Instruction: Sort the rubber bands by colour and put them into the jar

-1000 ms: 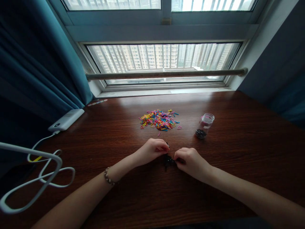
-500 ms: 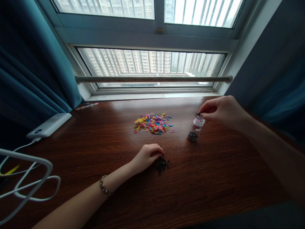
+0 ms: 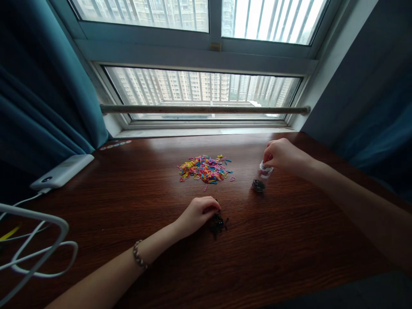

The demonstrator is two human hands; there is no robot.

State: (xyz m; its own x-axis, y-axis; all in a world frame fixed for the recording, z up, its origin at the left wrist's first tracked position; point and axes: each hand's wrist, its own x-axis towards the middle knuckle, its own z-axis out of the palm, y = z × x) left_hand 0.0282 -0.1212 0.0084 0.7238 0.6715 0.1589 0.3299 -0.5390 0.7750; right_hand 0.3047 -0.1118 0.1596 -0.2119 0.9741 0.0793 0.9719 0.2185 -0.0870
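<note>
A small clear plastic jar stands on the table at the right, with dark rubber bands at its bottom. My right hand is at the jar's mouth, fingers pinched together on black rubber bands; the fingertips partly hide the opening. Near the middle, a small heap of black rubber bands lies on the wood. My left hand rests beside this heap, thumb and fingers pinched at its upper left edge on some of the bands. Beyond it spreads a larger pile of colourful rubber bands.
A white power bank lies at the left with a white cable looping toward the near edge. The brown wooden table reaches the window sill. A rail crosses the window, and blue curtains hang at the sides.
My right hand has come down and left, bringing the black bands from above the jar to its mouth. The left hand has stayed at the black heap. The view has shifted slightly.
</note>
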